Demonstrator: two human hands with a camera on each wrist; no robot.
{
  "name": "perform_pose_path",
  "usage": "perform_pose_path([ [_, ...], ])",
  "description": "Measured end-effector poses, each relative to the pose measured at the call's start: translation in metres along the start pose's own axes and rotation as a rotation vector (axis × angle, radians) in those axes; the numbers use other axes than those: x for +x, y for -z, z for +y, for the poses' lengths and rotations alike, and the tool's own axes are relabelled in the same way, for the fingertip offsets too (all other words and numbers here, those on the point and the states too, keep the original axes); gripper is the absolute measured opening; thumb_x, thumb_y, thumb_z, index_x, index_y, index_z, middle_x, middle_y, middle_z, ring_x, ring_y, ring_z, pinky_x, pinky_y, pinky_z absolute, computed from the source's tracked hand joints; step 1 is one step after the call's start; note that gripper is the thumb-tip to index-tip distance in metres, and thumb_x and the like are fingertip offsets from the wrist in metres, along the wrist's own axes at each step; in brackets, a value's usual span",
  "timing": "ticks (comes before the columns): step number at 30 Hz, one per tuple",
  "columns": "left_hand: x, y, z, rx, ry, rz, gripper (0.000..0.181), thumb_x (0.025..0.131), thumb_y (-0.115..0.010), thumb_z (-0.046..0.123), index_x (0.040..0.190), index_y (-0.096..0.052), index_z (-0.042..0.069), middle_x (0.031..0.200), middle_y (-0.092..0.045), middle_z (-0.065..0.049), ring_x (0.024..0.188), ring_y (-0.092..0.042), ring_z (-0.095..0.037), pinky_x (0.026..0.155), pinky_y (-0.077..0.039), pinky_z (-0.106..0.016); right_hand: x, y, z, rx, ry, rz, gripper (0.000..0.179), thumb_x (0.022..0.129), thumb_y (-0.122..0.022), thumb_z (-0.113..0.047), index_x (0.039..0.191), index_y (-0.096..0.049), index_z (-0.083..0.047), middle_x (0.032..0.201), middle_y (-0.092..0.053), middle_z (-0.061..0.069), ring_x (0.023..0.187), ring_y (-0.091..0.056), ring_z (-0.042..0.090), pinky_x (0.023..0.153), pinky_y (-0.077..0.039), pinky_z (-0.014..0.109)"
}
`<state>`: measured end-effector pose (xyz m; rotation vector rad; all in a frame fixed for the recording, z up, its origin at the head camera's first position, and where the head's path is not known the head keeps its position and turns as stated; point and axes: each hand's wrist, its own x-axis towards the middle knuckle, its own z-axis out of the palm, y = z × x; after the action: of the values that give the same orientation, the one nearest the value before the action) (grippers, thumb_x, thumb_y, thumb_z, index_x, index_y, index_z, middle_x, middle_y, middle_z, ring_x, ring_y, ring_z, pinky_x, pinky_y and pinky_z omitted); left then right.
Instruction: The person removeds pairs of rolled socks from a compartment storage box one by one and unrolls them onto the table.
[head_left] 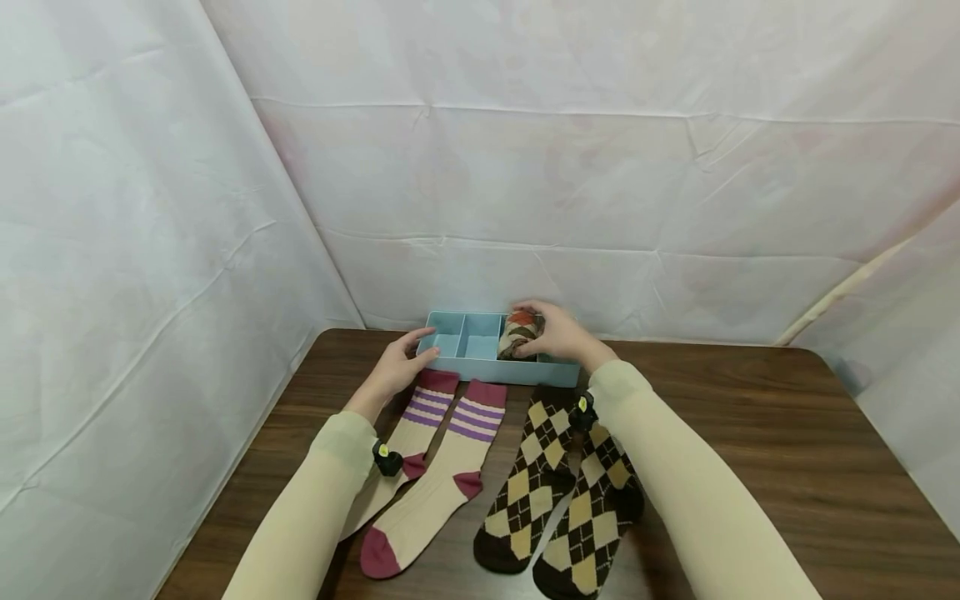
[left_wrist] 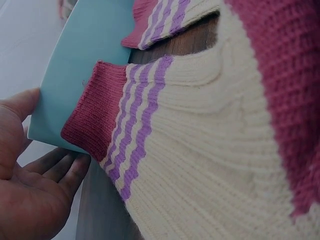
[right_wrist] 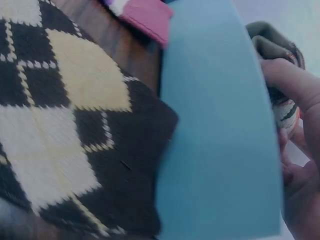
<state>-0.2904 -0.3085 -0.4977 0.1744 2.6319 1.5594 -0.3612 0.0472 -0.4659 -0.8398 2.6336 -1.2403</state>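
Note:
A light blue divided box [head_left: 480,370] stands at the back of the table. Fingers and thumb of my right hand [head_left: 562,335] grip a rolled-up pair of socks [head_left: 517,333], patterned in orange, olive and cream, in a compartment right of the middle. That hand partly hides the rightmost compartment. My left hand [head_left: 393,367] touches the box's left end, its thumb at the front rim and its fingers extended along the end wall. Cream socks [head_left: 450,467] with maroon cuffs and purple stripes lie flat before the box. Brown and yellow argyle socks [head_left: 525,492] lie to their right.
The two left compartments [head_left: 480,335] show bare floors. White cloth [head_left: 525,183] hangs close behind the box and along the left side. Dark wooden table [head_left: 750,417] extends to the right of the socks, with its back edge near the cloth.

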Motion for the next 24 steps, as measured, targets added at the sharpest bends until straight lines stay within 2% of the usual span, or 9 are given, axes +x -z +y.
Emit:
perform_pose_path([
  [1,0.0,0.0,0.0,0.001,-0.002,0.0,0.063,0.111,-0.067,0.04,0.167,-0.047,0.02,0.173,-0.034,-0.022,0.158,-0.034,-0.047,0.122,-0.038,-0.065,-0.001,0.003,-0.002,0.014,0.006,0.005,0.087,0.086,-0.096,-0.017,0.161,-0.053,-0.013,0.15,-0.06,0.015,0.084,-0.065,0.029,0.08,-0.056,0.045],
  [4,0.003,-0.001,-0.001,0.005,-0.01,-0.008,0.064,0.111,-0.067,0.041,0.167,-0.047,0.02,0.174,-0.033,-0.021,0.159,-0.033,-0.046,0.122,-0.037,-0.065,-0.006,0.016,-0.011,0.027,0.012,0.032,0.087,0.086,-0.097,-0.017,0.161,-0.052,-0.014,0.15,-0.059,0.015,0.09,-0.067,0.026,0.082,-0.057,0.044],
  [9,0.007,-0.001,-0.003,0.016,-0.012,-0.012,0.064,0.11,-0.067,0.042,0.167,-0.047,0.021,0.174,-0.034,-0.022,0.158,-0.034,-0.047,0.122,-0.037,-0.066,-0.016,0.034,-0.021,0.042,0.001,0.048,0.088,0.087,-0.096,-0.02,0.162,-0.051,-0.019,0.153,-0.055,0.013,0.104,-0.071,0.036,0.088,-0.059,0.052],
  [13,0.01,0.001,-0.005,0.02,-0.01,-0.013,0.064,0.11,-0.068,0.044,0.167,-0.048,0.021,0.172,-0.036,-0.023,0.157,-0.036,-0.046,0.121,-0.038,-0.066,-0.024,0.043,-0.024,0.075,0.008,0.059,0.091,0.087,-0.096,-0.017,0.164,-0.048,-0.019,0.155,-0.055,0.012,0.116,-0.071,0.041,0.09,-0.061,0.053],
  [19,0.013,0.011,-0.01,0.018,0.005,-0.014,0.065,0.109,-0.069,0.045,0.166,-0.049,0.021,0.171,-0.037,-0.025,0.155,-0.039,-0.045,0.121,-0.038,-0.066,-0.035,0.052,-0.03,0.177,0.04,0.105,0.093,0.086,-0.094,-0.007,0.164,-0.045,-0.015,0.154,-0.05,0.013,0.127,-0.065,0.045,0.086,-0.064,0.05],
  [24,0.012,0.022,-0.012,0.027,0.016,0.002,0.064,0.109,-0.069,0.042,0.165,-0.049,0.018,0.171,-0.038,-0.025,0.156,-0.037,-0.046,0.121,-0.038,-0.067,-0.042,0.057,-0.038,0.206,0.107,0.153,0.09,0.086,-0.091,0.001,0.163,-0.045,-0.011,0.153,-0.047,0.016,0.131,-0.06,0.043,0.095,-0.059,0.056],
])
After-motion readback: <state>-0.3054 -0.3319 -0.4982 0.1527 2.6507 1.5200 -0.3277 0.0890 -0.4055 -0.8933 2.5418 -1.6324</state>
